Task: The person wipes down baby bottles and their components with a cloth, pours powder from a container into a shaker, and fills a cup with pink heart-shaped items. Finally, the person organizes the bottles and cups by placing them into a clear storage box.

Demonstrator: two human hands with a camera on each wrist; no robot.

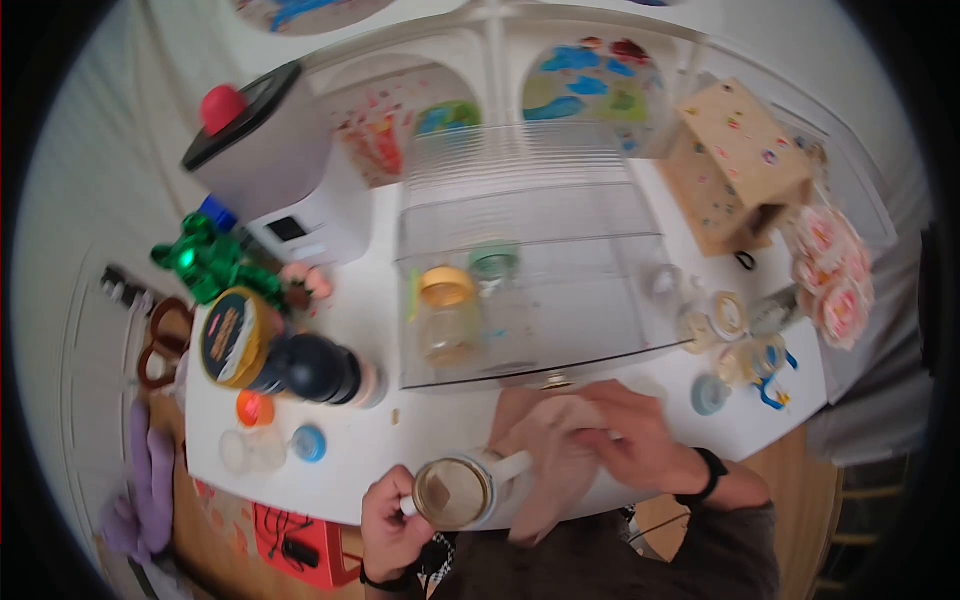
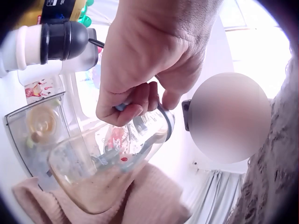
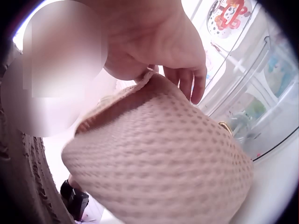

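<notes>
A clear bottle point(image 2: 103, 163) with a handle is gripped by my left hand point(image 2: 149, 60), the fingers curled at its neck; in the head view the bottle's round open mouth point(image 1: 453, 492) faces up beside the left hand point(image 1: 392, 525). My right hand point(image 1: 640, 440) pinches a pinkish-beige cloth point(image 1: 560, 450), which hangs down just right of the bottle. The right wrist view shows the textured cloth point(image 3: 163, 154) draped below the right hand point(image 3: 149, 42), partly hiding the thumb. Behind the bottle, part of the cloth point(image 2: 154, 193) shows in the left wrist view.
A transparent case point(image 1: 540, 350) holds jars, one with a yellow rim point(image 1: 446, 288). To its left stand a dark-topped bottle point(image 1: 318, 368), a tub point(image 1: 235, 340) and a grey-white appliance point(image 1: 300, 190). Small bottle parts point(image 1: 710, 394), a wooden house point(image 1: 740, 160) and pink flowers point(image 1: 832, 270) are at right.
</notes>
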